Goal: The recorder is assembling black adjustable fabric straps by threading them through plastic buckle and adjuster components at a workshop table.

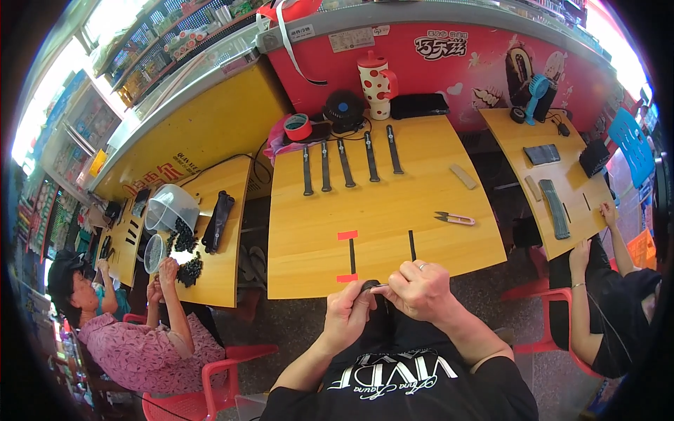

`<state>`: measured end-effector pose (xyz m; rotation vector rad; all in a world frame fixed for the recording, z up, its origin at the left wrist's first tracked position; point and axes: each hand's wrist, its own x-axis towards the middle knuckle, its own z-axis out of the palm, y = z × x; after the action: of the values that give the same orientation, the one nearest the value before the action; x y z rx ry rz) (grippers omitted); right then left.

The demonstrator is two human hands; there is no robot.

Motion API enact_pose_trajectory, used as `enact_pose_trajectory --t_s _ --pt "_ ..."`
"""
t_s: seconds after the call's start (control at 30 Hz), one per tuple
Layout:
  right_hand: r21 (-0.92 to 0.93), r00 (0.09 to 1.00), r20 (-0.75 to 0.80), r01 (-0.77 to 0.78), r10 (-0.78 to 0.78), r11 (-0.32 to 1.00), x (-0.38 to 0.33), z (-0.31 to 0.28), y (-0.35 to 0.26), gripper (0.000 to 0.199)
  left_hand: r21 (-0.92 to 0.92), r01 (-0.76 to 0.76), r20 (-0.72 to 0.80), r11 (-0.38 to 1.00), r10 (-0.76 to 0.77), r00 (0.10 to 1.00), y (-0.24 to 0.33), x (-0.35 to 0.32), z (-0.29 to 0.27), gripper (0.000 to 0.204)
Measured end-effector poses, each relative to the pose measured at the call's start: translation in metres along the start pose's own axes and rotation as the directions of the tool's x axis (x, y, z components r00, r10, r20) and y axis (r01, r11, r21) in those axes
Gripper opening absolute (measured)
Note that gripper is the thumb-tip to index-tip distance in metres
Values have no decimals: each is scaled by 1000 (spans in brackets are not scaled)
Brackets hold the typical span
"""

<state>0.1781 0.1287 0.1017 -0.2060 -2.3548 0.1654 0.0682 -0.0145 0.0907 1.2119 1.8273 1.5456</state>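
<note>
Just beyond the table's front edge, my left hand (349, 309) and my right hand (421, 291) meet, both closed. Between them is a dark curled strip (368, 285), pinched by the left fingers. The right fingers press together at its other end, where something small and pale shows; most of it is hidden. On the wooden table (316, 214) ahead lie a short black strip (352, 256) with red tape (347, 236) at each end and another black strip (412, 245). Pink-handled thread snips (455, 218) rest to the right. Several black straps (345, 163) line up farther back.
A spotted tumbler (375, 88), small black fan (344, 109), tape roll (298, 127) and black case (419, 105) stand at the back. A tan strip (463, 176) lies right. People sit at the left table (232, 263) and right table (562, 242). A clear tub (170, 207) spills black pieces.
</note>
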Motion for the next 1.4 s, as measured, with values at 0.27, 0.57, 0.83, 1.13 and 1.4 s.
enact_pose_trajectory --t_s 0.27,0.57,0.83,1.13,1.4 --pt "73 992 127 -29 20 997 1 -1 3 40 150 -109 -29 983 115 993 -2 -1 2 12" --pt "53 986 161 35 -43 998 -5 4 9 40 -9 34 97 999 -33 995 -4 -5 -4 15" --pt "54 970 182 153 -161 987 -8 13 2 38 -612 332 164 718 -295 941 -24 -4 0 28" --pt "20 876 175 454 -450 891 -16 20 -8 44 -707 301 25 639 -403 915 -61 -1 6 25" --pt "169 976 214 14 -50 985 -16 9 -3 37 -800 392 256 454 -332 908 -47 -16 3 33"
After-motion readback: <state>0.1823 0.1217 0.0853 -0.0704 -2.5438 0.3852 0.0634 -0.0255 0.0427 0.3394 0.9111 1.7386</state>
